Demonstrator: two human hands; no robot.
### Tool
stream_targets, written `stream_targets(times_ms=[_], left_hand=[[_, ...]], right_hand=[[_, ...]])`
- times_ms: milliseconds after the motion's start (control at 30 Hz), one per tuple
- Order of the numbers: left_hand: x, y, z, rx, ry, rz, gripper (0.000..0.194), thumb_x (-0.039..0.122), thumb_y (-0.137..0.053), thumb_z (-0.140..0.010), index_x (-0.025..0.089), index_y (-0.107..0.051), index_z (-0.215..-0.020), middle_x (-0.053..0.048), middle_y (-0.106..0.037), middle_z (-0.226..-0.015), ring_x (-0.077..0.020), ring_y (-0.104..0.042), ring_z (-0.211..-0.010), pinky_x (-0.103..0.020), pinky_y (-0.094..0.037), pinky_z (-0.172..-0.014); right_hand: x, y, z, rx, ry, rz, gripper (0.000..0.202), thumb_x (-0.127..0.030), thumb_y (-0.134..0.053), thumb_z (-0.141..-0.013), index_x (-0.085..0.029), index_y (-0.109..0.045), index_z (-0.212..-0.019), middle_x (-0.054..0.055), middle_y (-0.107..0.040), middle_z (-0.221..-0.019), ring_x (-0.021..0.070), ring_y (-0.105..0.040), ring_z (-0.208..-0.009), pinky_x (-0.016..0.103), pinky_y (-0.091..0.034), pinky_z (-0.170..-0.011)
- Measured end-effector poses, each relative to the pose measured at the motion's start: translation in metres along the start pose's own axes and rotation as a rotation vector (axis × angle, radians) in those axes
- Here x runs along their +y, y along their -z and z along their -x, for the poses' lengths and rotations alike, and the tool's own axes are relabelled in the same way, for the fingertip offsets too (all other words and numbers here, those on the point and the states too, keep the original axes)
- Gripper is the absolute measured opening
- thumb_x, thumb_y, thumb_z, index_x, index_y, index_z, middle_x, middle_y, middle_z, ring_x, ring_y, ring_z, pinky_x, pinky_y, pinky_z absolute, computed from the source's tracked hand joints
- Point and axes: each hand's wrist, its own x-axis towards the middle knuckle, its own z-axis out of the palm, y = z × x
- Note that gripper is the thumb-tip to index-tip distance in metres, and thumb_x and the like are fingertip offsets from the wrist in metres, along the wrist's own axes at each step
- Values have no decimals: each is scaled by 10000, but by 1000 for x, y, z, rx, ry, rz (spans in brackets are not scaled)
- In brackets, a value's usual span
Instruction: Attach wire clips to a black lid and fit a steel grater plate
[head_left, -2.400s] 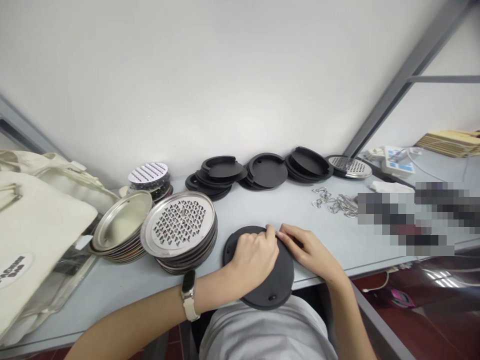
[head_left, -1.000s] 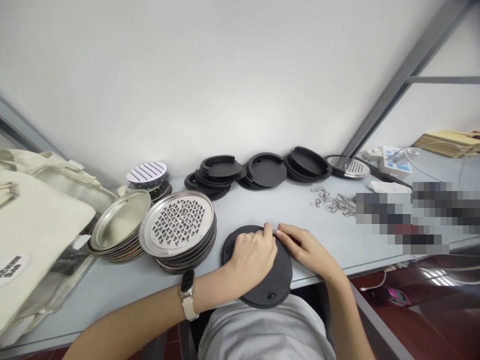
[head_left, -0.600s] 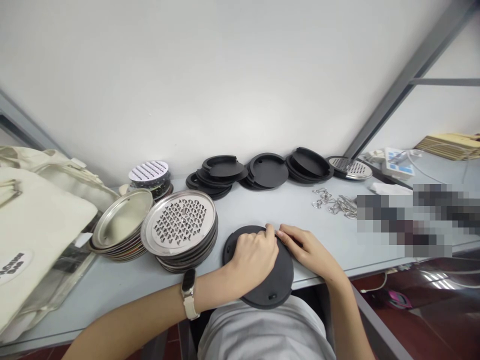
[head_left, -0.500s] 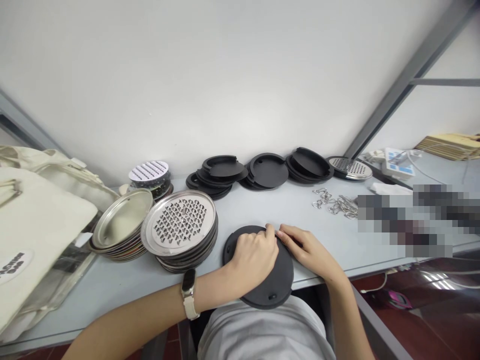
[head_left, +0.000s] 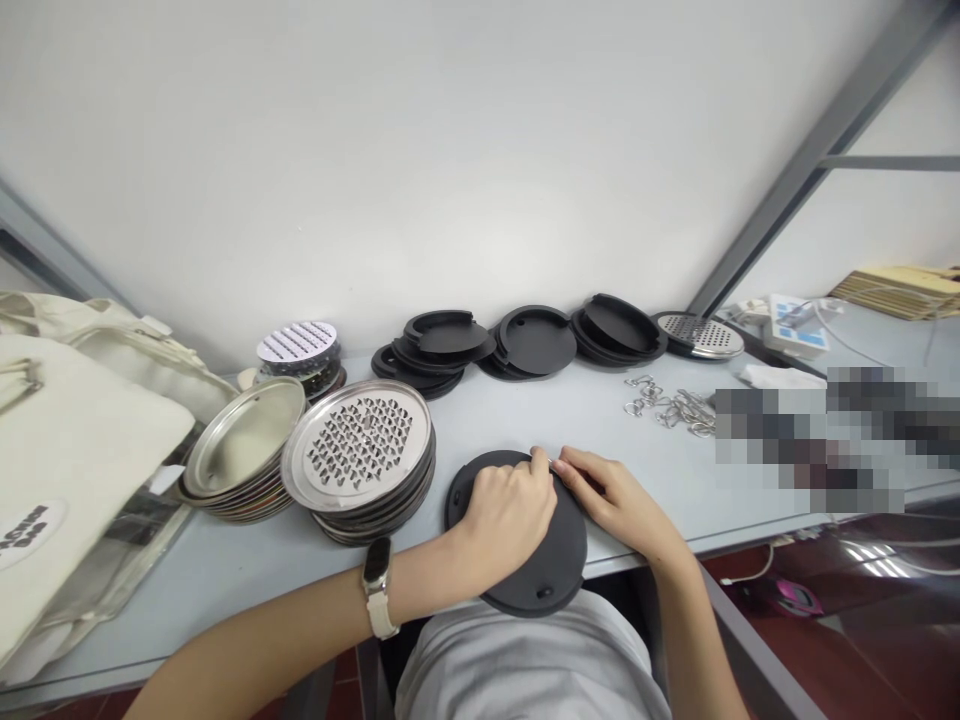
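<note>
A round black disc (head_left: 559, 555) lies at the front edge of the table, partly over my lap. My left hand (head_left: 510, 510) rests on top of it with curled fingers, the index finger and thumb at the disc's upper right rim. Close beside, my right hand (head_left: 607, 495) has its thumb and index finger pinched at the same rim. A tiny shiny metal bit (head_left: 550, 462) shows between the fingertips of both hands; its shape is too small to make out. Small metal rings and hooks (head_left: 686, 412) lie in a loose pile to the right.
Stacked metal grater plates (head_left: 360, 450) and round lids (head_left: 244, 440) stand on the left, beside cream bags (head_left: 82, 430). Along the wall are black disc stacks (head_left: 536, 342) and a round grater (head_left: 701, 336). A power strip (head_left: 796, 328) sits at the right.
</note>
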Motion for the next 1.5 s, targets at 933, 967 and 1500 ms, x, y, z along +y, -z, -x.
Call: stream_targets(times_ms=[933,967,1500], left_hand=[[1,1,-1,-31,18,35,213,202,-380,-941,108,-495,-1093,-51,-633,-717,-197,-634,-613,-270,-450,-511],[1,2,-1,-26,16,34,209,201,-378,-942,107,-498,-1086,-50,-632,-714,-200,-633,-611,-274,-449,-507],[0,0,0,-19,-7,-8,305,201,-386,-941,46,-469,-1191,-69,-645,-746,-194,-639,-635,-271,-451,-522]], right_hand=[[0,0,0,8,-7,13,323,-356,-342,-981,-210,-409,-700,-27,-486,-641,140,-486,-614,245,-384,-609],[0,0,0,7,-7,10,322,-353,-344,-981,-210,-409,-700,-26,-487,-642,140,-486,-614,246,-384,-608],[-1,-1,0,15,3,-13,313,-341,-352,-981,-212,-398,-700,-31,-467,-641,134,-471,-606,242,-372,-606]])
